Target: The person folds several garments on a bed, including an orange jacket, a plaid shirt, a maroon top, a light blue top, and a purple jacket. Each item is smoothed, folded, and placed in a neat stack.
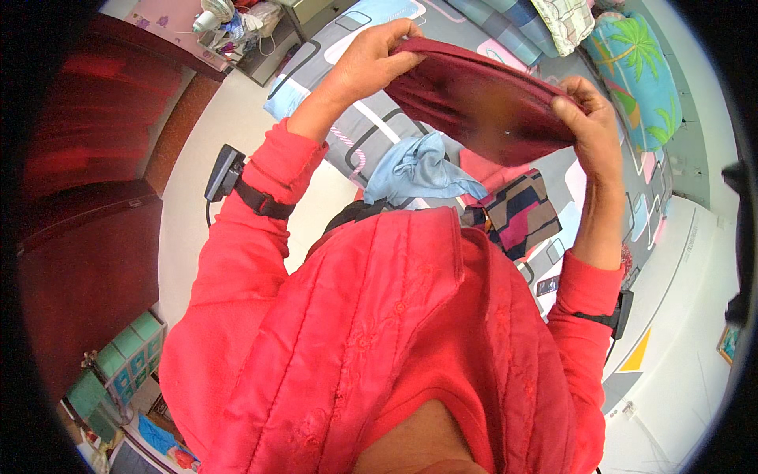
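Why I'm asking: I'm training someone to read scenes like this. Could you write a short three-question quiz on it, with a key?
1. How many hands hold the dark red cloth?
2. Fill in: in the picture, the patterned cloth lies to the ____ of the light blue cloth.
3. True or false: the left hand is holding the light blue cloth.

Key:
1. Two; the left hand and the right hand hold it at opposite ends.
2. Right.
3. False; it holds the dark red cloth.
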Available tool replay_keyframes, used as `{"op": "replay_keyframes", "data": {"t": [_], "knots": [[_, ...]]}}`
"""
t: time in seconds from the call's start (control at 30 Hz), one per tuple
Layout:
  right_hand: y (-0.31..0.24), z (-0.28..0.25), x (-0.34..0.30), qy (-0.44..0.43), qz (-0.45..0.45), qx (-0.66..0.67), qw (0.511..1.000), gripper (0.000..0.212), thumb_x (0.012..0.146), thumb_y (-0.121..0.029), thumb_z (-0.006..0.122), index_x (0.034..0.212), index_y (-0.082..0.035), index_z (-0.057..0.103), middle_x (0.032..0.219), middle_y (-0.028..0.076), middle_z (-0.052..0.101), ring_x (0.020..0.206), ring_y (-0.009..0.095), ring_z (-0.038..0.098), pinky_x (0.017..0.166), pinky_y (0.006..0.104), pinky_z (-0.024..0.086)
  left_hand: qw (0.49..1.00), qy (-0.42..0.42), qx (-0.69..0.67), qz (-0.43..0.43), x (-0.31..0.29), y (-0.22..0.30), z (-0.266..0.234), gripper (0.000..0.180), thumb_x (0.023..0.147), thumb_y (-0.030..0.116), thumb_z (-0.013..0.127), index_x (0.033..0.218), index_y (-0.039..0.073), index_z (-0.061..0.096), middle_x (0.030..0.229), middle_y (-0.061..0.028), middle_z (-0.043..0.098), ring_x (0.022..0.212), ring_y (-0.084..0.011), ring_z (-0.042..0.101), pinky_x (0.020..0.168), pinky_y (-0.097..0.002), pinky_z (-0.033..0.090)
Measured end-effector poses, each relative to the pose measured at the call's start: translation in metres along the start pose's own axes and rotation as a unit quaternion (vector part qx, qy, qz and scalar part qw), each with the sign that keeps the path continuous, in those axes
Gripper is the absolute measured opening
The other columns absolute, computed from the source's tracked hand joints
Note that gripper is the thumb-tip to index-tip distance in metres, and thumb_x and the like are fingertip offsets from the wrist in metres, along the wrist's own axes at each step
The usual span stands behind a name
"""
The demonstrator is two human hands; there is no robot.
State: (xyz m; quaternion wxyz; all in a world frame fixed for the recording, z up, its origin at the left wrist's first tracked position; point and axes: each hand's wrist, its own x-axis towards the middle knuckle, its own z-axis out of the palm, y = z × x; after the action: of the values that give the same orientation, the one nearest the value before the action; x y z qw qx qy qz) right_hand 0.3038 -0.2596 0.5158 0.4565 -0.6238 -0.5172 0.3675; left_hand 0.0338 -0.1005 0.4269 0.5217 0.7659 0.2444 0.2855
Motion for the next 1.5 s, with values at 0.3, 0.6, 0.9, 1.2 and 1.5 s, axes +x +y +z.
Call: {"op": "replay_keyframes", "data": {"t": [0.3,0.6,0.9,1.2,1.5], "knots": [[0.087,-0.040,0.013,0.058,0.028,-0.522,0.850,0.022,0.074,-0.008,0.065,0.096,-0.007,0.066,0.090,0.016,0.067,0.081,0.028,0.066,0.072,0.0383,0.049,0.973,0.047,0.196,0.114,0.026,0.080,-0.034,0.013,0.076,0.006,0.061,0.086,0.000,0.056,0.068,-0.0121,0.057,0.063,-0.0181,0.056,0.058,-0.0307,0.044],[0.144,0.010,0.019,0.044,0.201,0.253,0.945,0.036,0.084,-0.001,0.056,0.119,-0.004,0.051,0.094,0.009,0.063,0.081,0.016,0.062,0.068,0.0287,0.049,0.905,0.172,0.337,0.196,0.044,0.080,-0.047,0.017,0.072,0.000,0.055,0.089,0.001,0.053,0.073,-0.0219,0.058,0.073,-0.0403,0.060,0.064,-0.0428,0.046],[0.143,-0.013,0.008,-0.132,0.112,-0.468,0.867,0.027,0.077,-0.010,0.066,0.103,-0.004,0.063,0.084,0.008,0.067,0.087,0.024,0.065,0.080,0.0400,0.048,0.873,0.263,0.390,0.127,0.044,0.040,-0.112,0.017,0.072,-0.001,0.044,0.088,0.000,0.050,0.075,-0.0250,0.056,0.078,-0.0420,0.057,0.067,-0.0454,0.043],[0.117,-0.055,0.044,0.070,0.204,0.231,0.949,0.027,0.087,-0.005,0.052,0.113,-0.008,0.056,0.085,0.000,0.060,0.061,0.012,0.057,0.069,0.0309,0.053,0.900,0.201,0.383,0.056,0.031,0.017,-0.126,0.016,0.071,-0.007,0.045,0.084,0.001,0.050,0.072,-0.0179,0.055,0.070,-0.0278,0.056,0.063,-0.0403,0.043],[0.092,-0.080,0.067,-0.032,0.175,-0.186,0.966,0.028,0.082,-0.005,0.051,0.108,-0.005,0.061,0.101,0.004,0.062,0.085,0.011,0.059,0.074,0.0262,0.051,0.966,0.218,0.114,-0.078,0.033,-0.048,-0.176,0.021,0.072,-0.011,0.045,0.083,0.006,0.050,0.076,-0.0024,0.052,0.067,-0.0161,0.055,0.052,-0.0317,0.047]]}}
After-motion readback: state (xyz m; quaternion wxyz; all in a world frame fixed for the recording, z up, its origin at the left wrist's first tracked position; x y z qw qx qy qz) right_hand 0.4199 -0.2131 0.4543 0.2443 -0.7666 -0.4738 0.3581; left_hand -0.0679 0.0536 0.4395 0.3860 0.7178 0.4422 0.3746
